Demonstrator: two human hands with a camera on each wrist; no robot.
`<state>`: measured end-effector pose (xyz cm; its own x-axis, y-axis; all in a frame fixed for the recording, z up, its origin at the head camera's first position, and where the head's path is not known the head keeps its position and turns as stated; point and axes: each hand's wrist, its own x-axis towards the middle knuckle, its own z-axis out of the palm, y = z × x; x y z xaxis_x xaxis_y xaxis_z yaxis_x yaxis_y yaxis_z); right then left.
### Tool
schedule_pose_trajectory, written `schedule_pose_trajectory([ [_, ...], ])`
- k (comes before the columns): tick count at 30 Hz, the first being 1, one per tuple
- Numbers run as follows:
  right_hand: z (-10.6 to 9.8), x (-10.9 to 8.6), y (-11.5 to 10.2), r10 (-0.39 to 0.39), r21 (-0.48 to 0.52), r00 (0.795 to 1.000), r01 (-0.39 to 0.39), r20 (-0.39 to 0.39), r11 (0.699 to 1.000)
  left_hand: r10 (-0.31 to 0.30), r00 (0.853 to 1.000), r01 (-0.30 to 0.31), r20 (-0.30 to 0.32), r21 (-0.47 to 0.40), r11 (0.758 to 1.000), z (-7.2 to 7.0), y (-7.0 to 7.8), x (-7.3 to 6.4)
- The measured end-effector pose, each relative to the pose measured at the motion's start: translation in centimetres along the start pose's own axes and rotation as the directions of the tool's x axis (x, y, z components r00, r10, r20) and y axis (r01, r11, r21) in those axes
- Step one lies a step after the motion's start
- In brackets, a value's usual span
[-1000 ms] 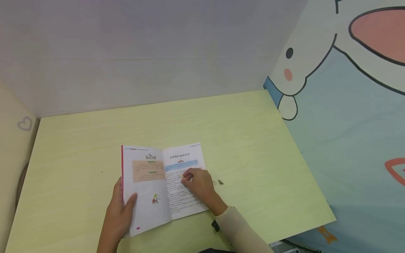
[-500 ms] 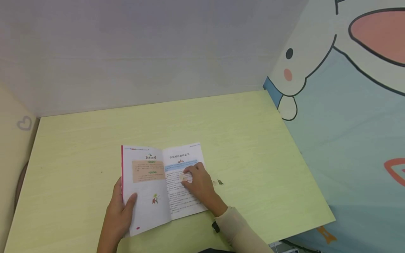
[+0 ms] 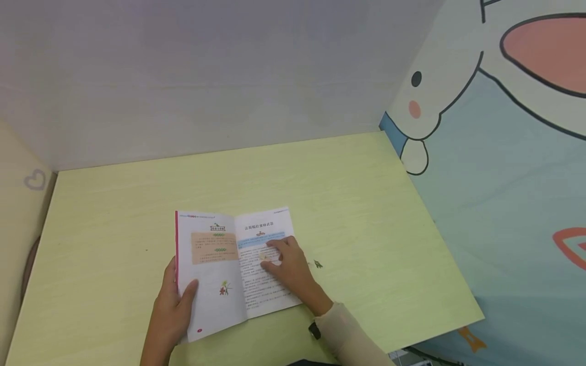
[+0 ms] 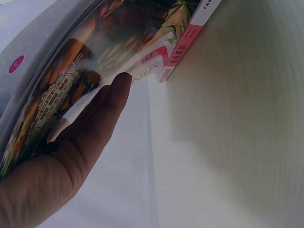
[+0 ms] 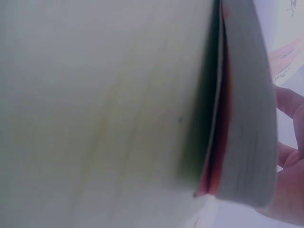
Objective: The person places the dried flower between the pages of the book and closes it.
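An open book with a pink-red cover edge stands over the table, its printed pages facing up. My left hand grips its left side, thumb on the page and fingers behind the cover. In the left wrist view the fingers support the glossy pictured cover. On the right-hand page lies my right hand, thumb and forefinger parted around a small beige patch. The right wrist view shows the book's page edges, with right-hand fingers behind them.
A small green leaf-like shape shows right of the right hand, past the page edge. The pale yellow table spreads around the book. A grey wall rises behind, and a cartoon-printed panel stands at the right.
The right thumb and forefinger have spread apart from a pinch, uncovering the beige patch on the page. The left hand and book have stayed in place.
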<state>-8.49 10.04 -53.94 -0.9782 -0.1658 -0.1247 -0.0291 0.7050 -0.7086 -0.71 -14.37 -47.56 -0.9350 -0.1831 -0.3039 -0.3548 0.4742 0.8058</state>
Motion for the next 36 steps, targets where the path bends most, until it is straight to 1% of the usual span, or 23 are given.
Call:
schedule_pose_trajectory([
  [2,-0.5,-0.4,0.0,-0.019,0.024,1.000,0.019,-0.017,1.000,0.000,1.000,0.000,0.004,0.003,1.000,0.0,-0.1,0.0],
  [5,-1.4,-1.1,0.1,-0.044,0.000,0.996,0.044,-0.077,0.999,-0.002,1.000,0.002,0.006,0.008,1.000,-0.1,-0.1,0.0],
  [7,-2.0,-1.5,0.3,-0.048,-0.040,0.990,0.043,-0.134,0.998,-0.001,1.000,0.001,0.006,0.015,1.000,-0.1,-0.1,0.0],
  [9,-2.6,-1.9,0.5,-0.044,-0.101,0.982,0.026,-0.184,0.995,-0.005,1.000,0.005,0.001,0.026,1.000,-0.1,-0.1,0.0],
  [11,-3.1,-2.3,0.7,-0.026,-0.136,0.978,-0.002,-0.207,0.991,0.000,1.000,0.000,0.003,0.030,1.000,-0.1,-0.1,0.1],
  [13,-3.3,-2.6,1.0,0.001,-0.169,0.980,-0.035,-0.198,0.985,-0.001,1.000,0.001,0.002,0.038,0.999,-0.2,-0.1,0.1],
  [15,-3.4,-2.8,1.1,0.030,-0.179,0.985,-0.061,-0.170,0.982,-0.005,1.000,0.004,0.005,0.040,0.999,-0.2,-0.1,0.1],
  [18,-3.1,-3.0,1.4,0.049,-0.183,0.990,-0.073,-0.134,0.980,-0.009,1.000,0.009,0.008,0.034,0.999,-0.2,0.0,0.0],
  [22,-2.6,-3.3,1.5,0.020,-0.212,0.993,-0.044,-0.114,0.976,-0.008,1.000,0.008,0.018,0.023,1.000,-0.1,0.0,0.1],
  [26,-2.4,-3.4,1.5,-0.014,-0.244,0.994,-0.013,-0.112,0.970,-0.012,1.000,0.012,0.018,0.029,0.999,-0.1,0.0,0.1],
  [33,-2.5,-3.7,1.1,-0.042,-0.269,0.989,0.001,-0.145,0.963,-0.011,1.000,0.010,0.017,0.023,1.000,-0.1,0.2,0.0],
  [36,-2.5,-3.7,1.0,-0.050,-0.234,0.983,0.007,-0.178,0.972,-0.013,1.000,0.013,0.018,0.027,1.000,-0.1,0.2,0.0],
])
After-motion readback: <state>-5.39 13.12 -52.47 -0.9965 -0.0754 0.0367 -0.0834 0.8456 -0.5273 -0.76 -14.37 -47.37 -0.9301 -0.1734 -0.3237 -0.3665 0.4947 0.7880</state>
